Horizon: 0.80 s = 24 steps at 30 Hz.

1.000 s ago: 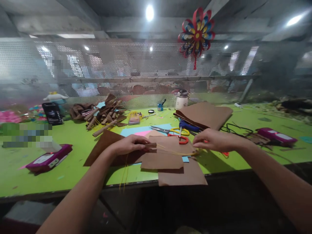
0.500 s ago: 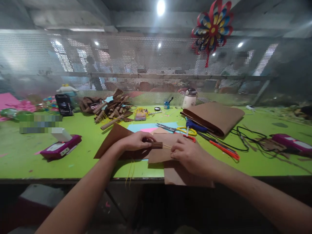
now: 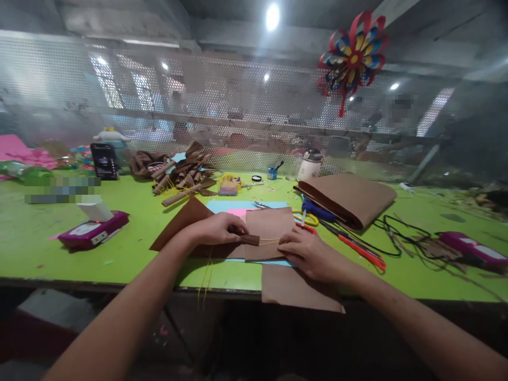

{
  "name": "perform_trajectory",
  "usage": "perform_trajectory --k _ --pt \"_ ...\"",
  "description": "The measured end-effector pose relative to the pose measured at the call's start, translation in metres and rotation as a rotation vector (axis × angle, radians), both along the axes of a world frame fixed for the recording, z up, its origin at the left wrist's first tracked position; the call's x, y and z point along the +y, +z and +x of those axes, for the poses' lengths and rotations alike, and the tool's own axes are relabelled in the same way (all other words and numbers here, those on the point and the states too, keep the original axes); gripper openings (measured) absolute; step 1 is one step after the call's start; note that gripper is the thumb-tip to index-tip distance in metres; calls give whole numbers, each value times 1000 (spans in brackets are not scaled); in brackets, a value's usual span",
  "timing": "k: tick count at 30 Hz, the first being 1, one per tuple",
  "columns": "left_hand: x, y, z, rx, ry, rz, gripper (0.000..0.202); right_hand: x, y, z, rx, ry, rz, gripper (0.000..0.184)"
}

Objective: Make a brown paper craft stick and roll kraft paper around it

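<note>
Between the thumb and fingers of my left hand (image 3: 218, 230) is a small dark brown pleated paper piece (image 3: 251, 240). Pale yellow strings (image 3: 270, 242) run from its right end to my right hand (image 3: 311, 253), whose bent fingertips close on them. Under both sits a light brown paper sheet (image 3: 270, 219), partly over blue paper (image 3: 222, 205). A darker brown sheet (image 3: 190, 214) lies under my left wrist, its corner raised. Loose yellow strands (image 3: 205, 278) hang over the table edge. Another brown sheet (image 3: 299, 291) sticks out past that edge, below my right hand.
Scissors with yellow handles (image 3: 307, 217), an orange-and-black cutter (image 3: 363, 253) and a blue glue gun (image 3: 317, 208) lie at right by folded brown paper (image 3: 349, 198). Behind are brown paper rolls (image 3: 186, 177) and a phone (image 3: 105, 161). Purple power strips (image 3: 94, 230) flank both sides, with black cable (image 3: 391, 233).
The light brown sheet under my hands has turned straighter and covers more of the scissors' blades. Both hands keep their hold, with the pleated piece slightly lower and left. The view has shifted a little.
</note>
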State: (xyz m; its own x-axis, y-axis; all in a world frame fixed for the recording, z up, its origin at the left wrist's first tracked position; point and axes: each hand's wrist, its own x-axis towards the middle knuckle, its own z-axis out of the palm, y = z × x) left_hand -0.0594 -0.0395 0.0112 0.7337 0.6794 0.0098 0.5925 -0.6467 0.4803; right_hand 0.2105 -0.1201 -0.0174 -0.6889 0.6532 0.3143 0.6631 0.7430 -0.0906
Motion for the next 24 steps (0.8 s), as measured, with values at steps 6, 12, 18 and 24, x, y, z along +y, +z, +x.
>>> perform_trajectory --k 6,12,18,24 --pt "-9 4 7 127 28 131 23 4 38 -11 -88 110 -164 15" --pt "-14 4 9 223 57 187 17 43 17 -48 -35 8 -141 23" --pt "-15 3 10 222 13 198 11 52 -24 -57 224 53 -42 18" --pt "-17 0 14 153 27 195 23 55 -25 -57 286 63 -76 17"
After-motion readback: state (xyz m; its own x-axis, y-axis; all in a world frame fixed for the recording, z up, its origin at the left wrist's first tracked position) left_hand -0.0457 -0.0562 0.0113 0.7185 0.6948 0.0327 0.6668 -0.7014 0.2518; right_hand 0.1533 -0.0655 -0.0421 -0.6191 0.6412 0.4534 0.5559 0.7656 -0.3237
